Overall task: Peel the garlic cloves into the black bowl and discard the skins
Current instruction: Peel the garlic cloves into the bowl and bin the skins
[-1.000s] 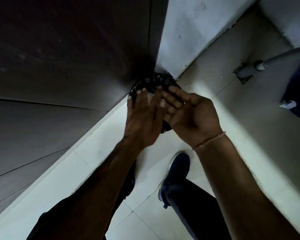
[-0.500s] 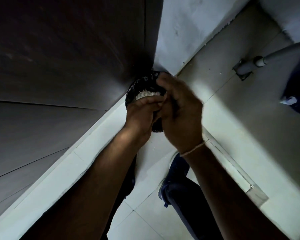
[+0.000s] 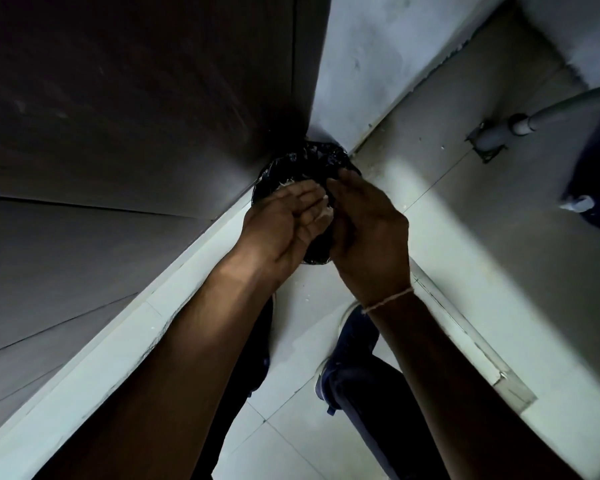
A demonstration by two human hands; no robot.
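A glossy black bin liner (image 3: pixel 309 164) shines with small blue-white glints in its crinkles. Pale whitish garlic skins (image 3: pixel 286 183) show against it, and a whitish fleck sits at the fingers of the left hand (image 3: pixel 284 220). A thin beige thread band (image 3: pixel 388 299) circles the wrist of the right hand (image 3: pixel 371 237). The shoe (image 3: pixel 354 341) is dark navy with a lighter sole edge; the trouser leg (image 3: pixel 388 410) is dark. The floor (image 3: pixel 326 445) is pale greenish-white tile with thin dark joints. The door (image 3: pixel 136 98) is dark brown, the wall (image 3: pixel 361 64) light grey, the pipe (image 3: pixel 551 112) grey.

The bin (image 3: pixel 312 161) sits wedged in the corner between dark door (image 3: pixel 136 98) and wall (image 3: pixel 361 57), reachable only from the tiled floor (image 3: pixel 430 209) side.
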